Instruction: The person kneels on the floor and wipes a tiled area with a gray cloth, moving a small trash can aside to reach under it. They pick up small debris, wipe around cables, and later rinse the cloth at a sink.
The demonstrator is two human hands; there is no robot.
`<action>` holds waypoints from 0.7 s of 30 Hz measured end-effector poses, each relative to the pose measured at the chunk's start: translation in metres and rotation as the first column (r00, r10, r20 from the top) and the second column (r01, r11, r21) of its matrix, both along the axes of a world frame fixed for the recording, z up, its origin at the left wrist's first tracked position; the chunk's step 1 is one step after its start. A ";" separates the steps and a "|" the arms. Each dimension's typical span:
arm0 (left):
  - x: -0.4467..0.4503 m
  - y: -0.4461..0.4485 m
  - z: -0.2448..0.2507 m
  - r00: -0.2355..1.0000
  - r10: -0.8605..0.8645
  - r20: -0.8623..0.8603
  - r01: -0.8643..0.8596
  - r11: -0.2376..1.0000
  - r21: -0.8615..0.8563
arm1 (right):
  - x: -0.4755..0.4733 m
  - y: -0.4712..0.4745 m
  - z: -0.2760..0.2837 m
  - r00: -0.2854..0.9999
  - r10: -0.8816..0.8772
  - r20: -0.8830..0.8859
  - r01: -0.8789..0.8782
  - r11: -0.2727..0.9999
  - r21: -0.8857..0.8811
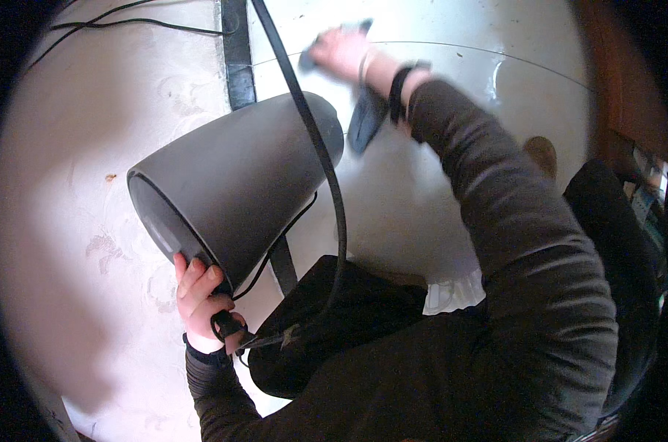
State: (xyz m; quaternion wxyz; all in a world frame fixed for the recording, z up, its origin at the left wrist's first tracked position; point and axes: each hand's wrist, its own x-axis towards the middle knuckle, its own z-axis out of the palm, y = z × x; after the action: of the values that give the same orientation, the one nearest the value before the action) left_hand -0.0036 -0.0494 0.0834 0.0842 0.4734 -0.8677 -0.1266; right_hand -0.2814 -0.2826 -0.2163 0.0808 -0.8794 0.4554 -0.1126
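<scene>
A large grey tapered container lies tilted on its side in front of me, its wide rim towards the lower left. My left hand has its fingers at the lower edge of that rim, and a dark cable or strap end lies against its thumb side. Beyond the narrow end, my right hand is blurred over the pale floor, closed around a dark grey item, probably a cloth. Another part of dark grey material shows below the right wrist. Whether the two parts are one piece, I cannot tell.
A long black strap or cable arches in front of the container. Thin black cables lie on the floor at upper left. A dark strip crosses the pale floor. Brown furniture stands at right. My knees are close below.
</scene>
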 end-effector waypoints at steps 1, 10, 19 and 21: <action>-0.001 0.000 0.001 1.000 0.016 0.026 -0.016 1.000 0.006 | -0.019 -0.030 0.016 0.982 -0.102 -0.157 0.098 0.995 -0.033; 0.001 -0.001 -0.007 0.998 0.005 -0.066 -0.006 1.000 -0.011 | -0.072 0.134 0.025 0.960 0.175 0.220 -0.170 0.985 -0.044; 0.010 0.000 -0.015 0.971 -0.105 -0.213 0.120 0.991 0.060 | -0.085 -0.023 0.004 0.937 -0.344 -0.068 0.350 0.914 0.205; 0.007 -0.001 -0.015 0.979 -0.053 -0.198 0.063 0.997 0.044 | -0.085 -0.041 0.035 0.973 -0.229 0.002 0.228 0.972 0.053</action>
State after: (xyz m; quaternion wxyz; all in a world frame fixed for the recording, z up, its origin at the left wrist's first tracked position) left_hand 0.0034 -0.0503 0.0683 0.1537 0.4350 -0.8651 -0.1970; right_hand -0.3660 -0.3233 -0.1811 0.0921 -0.8183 0.5561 -0.1127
